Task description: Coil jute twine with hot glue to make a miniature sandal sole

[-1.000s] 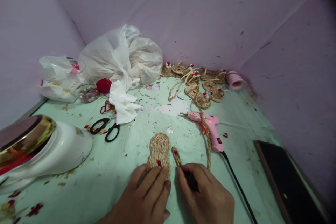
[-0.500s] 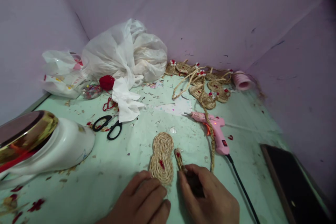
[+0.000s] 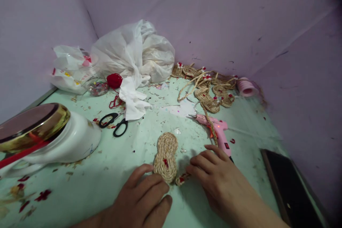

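Observation:
A small shoe-sole-shaped piece of coiled straw braid (image 3: 166,151), with a red patch near its lower end, lies flat on the table. My left hand (image 3: 145,194) rests at its lower left edge, fingers loosely curved and somewhat apart, holding nothing. To the right of the sole, my right hand (image 3: 213,174) pinches a short, coiled end of straw braid (image 3: 182,179) with red in its core. The fingers hide part of that coil. A strand of braid (image 3: 208,119) runs down over the pink glue gun (image 3: 220,131) towards the right hand.
Black-handled scissors (image 3: 120,128), a white tissue (image 3: 132,101) and a red yarn ball (image 3: 114,80) lie left of centre. A white mug (image 3: 82,142) lies on its side at left. Plastic bags (image 3: 128,53), finished braid pieces (image 3: 208,98) and a pink spool (image 3: 245,87) line the wall. A dark phone-like slab (image 3: 288,185) is at right.
My right hand has turned palm down, bringing the coiled braid end lower, near the sole's bottom right edge. The left hand stays by the sole. The view has shifted slightly.

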A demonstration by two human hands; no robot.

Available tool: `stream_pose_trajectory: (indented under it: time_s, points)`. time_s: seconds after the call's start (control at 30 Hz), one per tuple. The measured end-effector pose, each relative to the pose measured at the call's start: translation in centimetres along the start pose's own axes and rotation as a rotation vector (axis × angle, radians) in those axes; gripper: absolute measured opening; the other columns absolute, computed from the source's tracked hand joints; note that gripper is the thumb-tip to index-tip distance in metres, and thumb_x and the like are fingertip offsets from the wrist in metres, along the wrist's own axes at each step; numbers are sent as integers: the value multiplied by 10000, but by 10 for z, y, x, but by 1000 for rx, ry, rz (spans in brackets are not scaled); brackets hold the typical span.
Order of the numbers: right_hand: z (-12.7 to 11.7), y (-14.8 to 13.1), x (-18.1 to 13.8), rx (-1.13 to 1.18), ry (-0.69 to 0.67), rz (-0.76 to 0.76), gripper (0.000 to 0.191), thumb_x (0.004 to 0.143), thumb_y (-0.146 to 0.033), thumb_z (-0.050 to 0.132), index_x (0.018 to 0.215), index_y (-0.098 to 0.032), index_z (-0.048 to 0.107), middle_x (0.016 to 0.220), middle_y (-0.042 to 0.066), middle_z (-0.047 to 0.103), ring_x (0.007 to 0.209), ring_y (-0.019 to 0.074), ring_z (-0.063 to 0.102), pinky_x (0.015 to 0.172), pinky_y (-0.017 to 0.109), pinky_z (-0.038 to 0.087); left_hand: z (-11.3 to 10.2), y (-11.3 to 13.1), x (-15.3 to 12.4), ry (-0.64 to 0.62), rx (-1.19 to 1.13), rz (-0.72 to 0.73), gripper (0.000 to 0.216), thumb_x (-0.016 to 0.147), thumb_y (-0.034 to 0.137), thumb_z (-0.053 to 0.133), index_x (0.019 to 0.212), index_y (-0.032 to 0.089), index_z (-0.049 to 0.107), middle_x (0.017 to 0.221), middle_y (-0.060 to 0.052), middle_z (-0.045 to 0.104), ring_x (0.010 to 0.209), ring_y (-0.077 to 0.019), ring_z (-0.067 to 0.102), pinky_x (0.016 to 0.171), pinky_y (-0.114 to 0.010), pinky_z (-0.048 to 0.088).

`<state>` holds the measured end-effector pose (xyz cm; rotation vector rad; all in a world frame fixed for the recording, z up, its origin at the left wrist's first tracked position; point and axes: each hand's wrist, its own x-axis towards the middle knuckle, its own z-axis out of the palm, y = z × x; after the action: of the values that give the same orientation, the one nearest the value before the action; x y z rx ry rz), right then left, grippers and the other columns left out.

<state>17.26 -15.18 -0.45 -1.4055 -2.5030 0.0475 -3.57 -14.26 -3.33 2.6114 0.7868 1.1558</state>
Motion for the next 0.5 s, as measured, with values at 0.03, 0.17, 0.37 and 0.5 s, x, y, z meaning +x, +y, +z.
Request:
stream_pose_trajectory:
  time_s: [0.03, 0.17, 0.37, 0.5]
  points:
    - [-2, 2, 6, -32, -28, -85, 209, 773, -58, 507, 756, -218, 638, 711, 2, 662, 693, 192, 574, 835, 418, 406, 1, -1, 0, 13, 5, -10, 254, 911, 118, 438, 747, 163, 626, 798, 10, 692, 819, -116, 591, 917, -329, 402]
    - [1, 9, 23, -89, -85, -260, 212, 842, -77, 505, 736, -207, 634, 729, 2, 642, 724, 189, 522, 866, 412, 373, 8, -6, -3, -27, 61, 30, 260, 915, 141, 403, 859, 156, 656, 892, -34, 695, 883, -159, 579, 877, -349, 403]
    - [11, 19, 25, -52, -95, -241, 183, 889, -129, 498, 818, -210, 645, 779, -3, 670, 752, 186, 531, 858, 410, 374, 15, -8, -11, -116, 101, 112, 189, 882, 145, 466, 873, 145, 654, 944, -38, 691, 905, -184, 567, 880, -389, 397]
    - [9, 20, 25, -59, -80, -231, 186, 890, -135, 499, 797, -212, 641, 797, 7, 681, 759, 183, 549, 855, 395, 387, 15, -8, -14, -165, 111, 127, 244, 894, 127, 411, 907, 141, 653, 971, -67, 685, 942, -201, 568, 899, -403, 400]
